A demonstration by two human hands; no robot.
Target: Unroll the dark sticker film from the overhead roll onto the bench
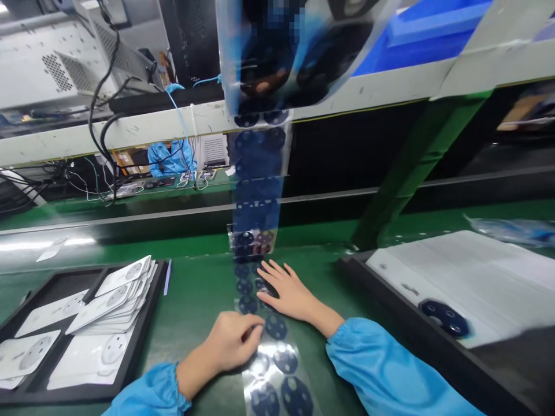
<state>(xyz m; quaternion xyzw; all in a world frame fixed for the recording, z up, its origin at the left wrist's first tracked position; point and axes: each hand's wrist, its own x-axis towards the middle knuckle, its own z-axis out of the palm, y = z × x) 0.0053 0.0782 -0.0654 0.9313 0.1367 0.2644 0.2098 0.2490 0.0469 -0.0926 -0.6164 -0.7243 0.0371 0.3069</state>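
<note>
**Peeling dark round pieces from a long clear strip, with many left on it**

A long clear strip (255, 231) carrying pairs of dark blue round pieces hung down from the upper shelf and ran flat along the green counter (195, 289) toward the person. The right hand (288, 292) lay flat on the strip with fingers spread and released, pinning it to the counter. The left hand (228, 341) was curled just beside it, its fingertips (255, 329) pinched at the edge of one dark round piece (276, 326) on the strip; whether the piece had already lifted from the film could not be told.

Judging by how things lay, the work looked to be in an early-to-middle stretch. Nearer the person, the strip showed some paler, emptier circles (260, 365) mixed with dark ones, which may have been spots already stripped, though glare made this uncertain. Above the hands, the strip was full of dark pieces all the way up to the shelf, so much remained.

To the left sat a black tray (158, 289) holding fanned white cards (117, 300), each with a round grey patch. To the right, another black tray (359, 271) held white sheets (468, 277), with one dark multi-holed piece (444, 318) lying on them. In the background a person in a blue coat (167, 159) worked at another line.
</note>
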